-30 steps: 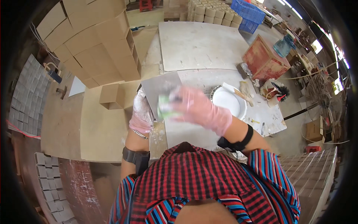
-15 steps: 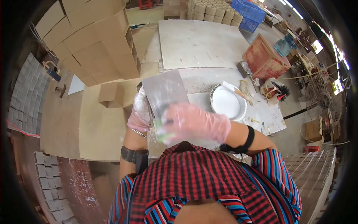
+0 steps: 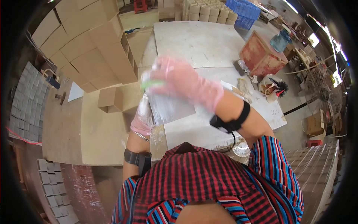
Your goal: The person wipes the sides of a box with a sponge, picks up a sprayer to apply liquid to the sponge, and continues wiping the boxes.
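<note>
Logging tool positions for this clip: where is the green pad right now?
In the head view, left of centre, the green pad is in the right hand, near the grey panel's far end.

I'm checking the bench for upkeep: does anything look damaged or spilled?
Yes: the red box on the right has patchy, worn paint. White smears mark the tabletop near the left hand, possibly spills.

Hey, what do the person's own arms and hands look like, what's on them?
The left hand wears a pink glove smeared white, with a silvery bracelet at the wrist. The right hand, motion-blurred, also wears pink. Each forearm has a dark strap with a dark box; a black cable hangs by the right one. The sleeves are striped blue, red, black and white.
</note>
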`<state>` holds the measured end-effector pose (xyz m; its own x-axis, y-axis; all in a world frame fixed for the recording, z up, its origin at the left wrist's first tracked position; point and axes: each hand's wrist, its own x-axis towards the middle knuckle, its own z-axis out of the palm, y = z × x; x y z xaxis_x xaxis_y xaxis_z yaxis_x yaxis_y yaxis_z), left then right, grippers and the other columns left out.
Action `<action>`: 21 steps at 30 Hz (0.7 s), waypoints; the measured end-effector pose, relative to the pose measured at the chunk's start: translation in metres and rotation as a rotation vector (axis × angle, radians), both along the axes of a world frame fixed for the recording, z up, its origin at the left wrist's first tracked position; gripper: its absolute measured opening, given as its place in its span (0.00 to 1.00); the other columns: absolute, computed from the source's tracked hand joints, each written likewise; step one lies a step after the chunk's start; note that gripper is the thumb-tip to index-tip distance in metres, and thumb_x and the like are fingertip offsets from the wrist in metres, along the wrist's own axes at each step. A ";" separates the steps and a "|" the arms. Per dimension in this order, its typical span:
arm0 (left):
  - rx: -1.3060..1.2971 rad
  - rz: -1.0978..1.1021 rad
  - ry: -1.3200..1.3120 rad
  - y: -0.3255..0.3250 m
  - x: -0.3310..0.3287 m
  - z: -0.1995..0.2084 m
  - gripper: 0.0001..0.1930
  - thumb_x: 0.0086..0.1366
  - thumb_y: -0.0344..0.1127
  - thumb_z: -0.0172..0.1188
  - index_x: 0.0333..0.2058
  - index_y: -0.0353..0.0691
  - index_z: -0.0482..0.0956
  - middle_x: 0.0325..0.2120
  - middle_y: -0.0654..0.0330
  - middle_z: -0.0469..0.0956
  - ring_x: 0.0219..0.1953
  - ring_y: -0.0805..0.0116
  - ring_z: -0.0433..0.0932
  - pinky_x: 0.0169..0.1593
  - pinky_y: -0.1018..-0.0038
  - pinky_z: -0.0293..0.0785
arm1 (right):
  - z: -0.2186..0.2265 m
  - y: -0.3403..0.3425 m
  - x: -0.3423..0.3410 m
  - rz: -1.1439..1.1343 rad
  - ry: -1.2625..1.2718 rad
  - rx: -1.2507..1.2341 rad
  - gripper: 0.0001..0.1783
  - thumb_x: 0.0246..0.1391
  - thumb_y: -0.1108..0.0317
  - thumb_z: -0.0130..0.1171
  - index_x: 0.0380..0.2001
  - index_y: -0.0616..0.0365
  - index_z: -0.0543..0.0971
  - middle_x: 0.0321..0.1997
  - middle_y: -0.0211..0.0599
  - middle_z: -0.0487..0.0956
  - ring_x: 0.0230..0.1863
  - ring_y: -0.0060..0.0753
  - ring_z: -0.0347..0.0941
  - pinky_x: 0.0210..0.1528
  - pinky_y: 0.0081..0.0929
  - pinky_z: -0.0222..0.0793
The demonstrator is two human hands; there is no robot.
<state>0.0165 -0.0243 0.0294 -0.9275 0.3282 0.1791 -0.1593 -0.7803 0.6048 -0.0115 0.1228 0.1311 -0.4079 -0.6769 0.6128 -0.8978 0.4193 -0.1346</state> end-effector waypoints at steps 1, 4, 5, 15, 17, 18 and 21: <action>-0.214 0.112 0.252 -0.004 -0.002 -0.003 0.21 0.65 0.44 0.47 0.53 0.38 0.65 0.46 0.57 0.72 0.47 0.67 0.73 0.46 0.71 0.75 | -0.005 -0.001 0.001 0.091 -0.027 0.103 0.15 0.45 0.54 0.58 0.36 0.44 0.76 0.34 0.34 0.70 0.41 0.35 0.70 0.40 0.33 0.69; -0.657 0.222 0.387 -0.006 -0.007 -0.011 0.22 0.65 0.45 0.46 0.53 0.39 0.65 0.47 0.57 0.71 0.48 0.66 0.71 0.48 0.72 0.73 | -0.013 -0.006 0.000 0.108 -0.059 0.137 0.14 0.47 0.54 0.57 0.36 0.45 0.76 0.34 0.35 0.71 0.43 0.38 0.70 0.41 0.32 0.69; -0.697 0.227 0.475 -0.006 -0.008 -0.012 0.22 0.66 0.46 0.46 0.53 0.39 0.65 0.48 0.57 0.70 0.49 0.65 0.71 0.49 0.72 0.72 | -0.014 -0.006 -0.002 0.057 -0.038 0.064 0.14 0.47 0.54 0.57 0.36 0.45 0.76 0.34 0.35 0.71 0.43 0.38 0.70 0.41 0.32 0.69; 0.226 -0.136 -0.143 -0.011 0.008 0.000 0.26 0.65 0.55 0.41 0.52 0.41 0.66 0.47 0.57 0.70 0.49 0.62 0.70 0.52 0.66 0.69 | 0.001 0.018 -0.001 0.021 0.008 0.032 0.16 0.45 0.54 0.60 0.37 0.45 0.79 0.37 0.38 0.75 0.43 0.41 0.71 0.45 0.32 0.68; 0.271 -0.234 -0.084 -0.011 0.004 -0.001 0.26 0.65 0.56 0.42 0.52 0.42 0.66 0.48 0.57 0.70 0.49 0.61 0.70 0.52 0.65 0.68 | -0.007 0.015 -0.001 0.068 0.024 0.114 0.16 0.44 0.54 0.60 0.37 0.45 0.79 0.36 0.38 0.76 0.43 0.40 0.71 0.45 0.32 0.68; 0.316 -0.177 -0.130 -0.008 0.002 -0.002 0.27 0.65 0.56 0.42 0.52 0.41 0.66 0.49 0.56 0.69 0.50 0.59 0.70 0.53 0.63 0.67 | -0.008 0.012 -0.006 -0.086 -0.025 0.049 0.17 0.43 0.54 0.61 0.38 0.44 0.79 0.36 0.38 0.75 0.42 0.40 0.71 0.46 0.32 0.68; 0.357 -0.100 -0.163 0.000 0.002 -0.008 0.27 0.64 0.56 0.43 0.53 0.41 0.65 0.51 0.55 0.68 0.51 0.58 0.69 0.54 0.61 0.66 | 0.000 0.013 -0.031 -0.309 -0.120 -0.042 0.19 0.42 0.53 0.62 0.39 0.45 0.79 0.37 0.39 0.75 0.42 0.40 0.71 0.46 0.31 0.68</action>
